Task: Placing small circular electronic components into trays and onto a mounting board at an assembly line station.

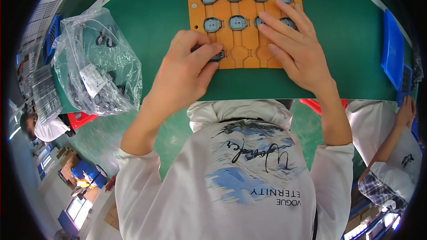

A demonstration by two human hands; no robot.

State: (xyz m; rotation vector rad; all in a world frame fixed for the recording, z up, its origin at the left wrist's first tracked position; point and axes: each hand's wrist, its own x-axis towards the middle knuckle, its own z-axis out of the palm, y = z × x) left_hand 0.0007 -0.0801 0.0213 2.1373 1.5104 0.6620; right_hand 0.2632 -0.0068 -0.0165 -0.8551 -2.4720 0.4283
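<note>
An orange fixture board [226, 35] with rows of shaped pockets lies on the green table. Small grey oval plastic parts, such as the grey part [238, 22], sit in the pockets of its two far rows. My left hand [187, 64] pinches a black plastic part [217, 56] at the leftmost pocket of the near row. Two pockets to the right of it, including a bare pocket [240, 53], hold nothing. My right hand [296, 46] rests across the board's right side with its fingers stretched out, partly covering parts there.
On the left of the green table [164, 9] lies a clear plastic bag [100, 62] with black parts and a white label inside. Blue trays [392, 51] stand at the right edge. A co-worker [391, 151] sits at the right; another person [46, 129] is at far left.
</note>
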